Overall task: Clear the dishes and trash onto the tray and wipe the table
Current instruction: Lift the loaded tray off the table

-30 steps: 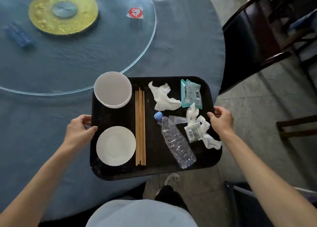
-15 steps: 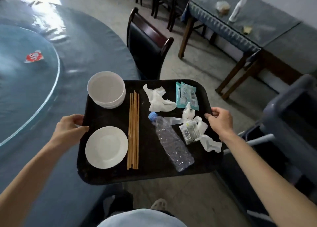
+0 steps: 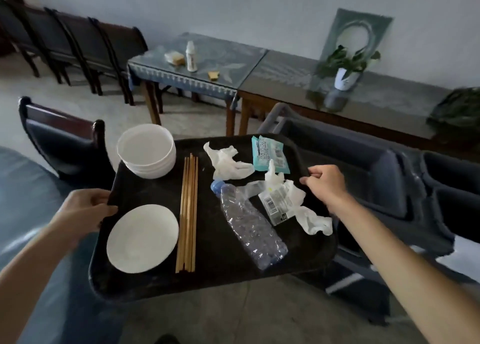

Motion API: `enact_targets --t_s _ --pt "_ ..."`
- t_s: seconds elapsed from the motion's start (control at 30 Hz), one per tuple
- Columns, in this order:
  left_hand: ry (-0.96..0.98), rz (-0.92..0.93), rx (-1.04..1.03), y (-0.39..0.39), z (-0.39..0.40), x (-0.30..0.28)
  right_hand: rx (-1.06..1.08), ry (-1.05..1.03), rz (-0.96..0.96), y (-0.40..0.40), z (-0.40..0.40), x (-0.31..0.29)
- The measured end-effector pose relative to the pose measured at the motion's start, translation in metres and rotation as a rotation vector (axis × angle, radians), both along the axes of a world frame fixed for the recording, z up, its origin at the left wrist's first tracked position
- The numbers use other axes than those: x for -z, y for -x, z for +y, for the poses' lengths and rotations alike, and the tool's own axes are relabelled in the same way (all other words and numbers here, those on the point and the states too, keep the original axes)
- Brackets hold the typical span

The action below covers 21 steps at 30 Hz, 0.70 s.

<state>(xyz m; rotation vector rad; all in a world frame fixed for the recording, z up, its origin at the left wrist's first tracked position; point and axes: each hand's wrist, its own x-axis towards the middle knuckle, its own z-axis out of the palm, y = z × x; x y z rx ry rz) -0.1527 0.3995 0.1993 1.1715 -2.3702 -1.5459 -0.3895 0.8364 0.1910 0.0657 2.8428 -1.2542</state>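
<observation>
Black tray point(image 3: 220, 278) held in the air over the floor, gripped at both short edges. Left hand point(image 3: 85, 208) curled round left rim, thumb on top; fingers underneath hidden. Right hand point(image 3: 326, 185) curled round right rim near far corner, fingertips tucked under and out of sight.

On tray, left side: stack of white bowls point(image 3: 146, 150) at far corner, count hard to make out; white plate point(image 3: 142, 238) nearer, flat. Wooden chopsticks point(image 3: 187, 213) bundled lengthwise just right of both. Crushed clear bottle point(image 3: 250, 226) with blue cap lying diagonally in middle. Crumpled white tissue point(image 3: 226, 163) at far centre; teal packet point(image 3: 268, 154) beside it, print blurred. Clear wrapper with barcode point(image 3: 276, 204) touching more crumpled tissue point(image 3: 310, 220) near right hand; how they overlap unclear.

Beyond tray on right: grey cart with bins point(image 3: 389, 177), partly covered by tray and arm, blurred. Round table edge point(image 3: 15, 187) at left, cut off. Dark chair point(image 3: 59, 141) behind left rim. Side table point(image 3: 223, 60) along wall with a white bottle point(image 3: 191, 56) and small items, too blurred to name. Potted plant point(image 3: 346, 69) further right.
</observation>
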Motion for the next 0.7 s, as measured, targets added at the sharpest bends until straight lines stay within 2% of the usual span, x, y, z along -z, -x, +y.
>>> enact_targets --t_s 0.33,0.57,0.7 --pt "0.009 0.012 0.347 0.187 0.117 -0.030 0.318 0.034 -0.065 0.051 0.165 -0.011" --pt "0.037 0.030 0.457 0.329 0.196 0.008 0.445 -0.012 -0.080 0.128 0.256 0.008" --pt "0.118 0.015 0.447 0.402 0.229 0.034 0.497 -0.030 -0.133 0.172 0.291 0.024"
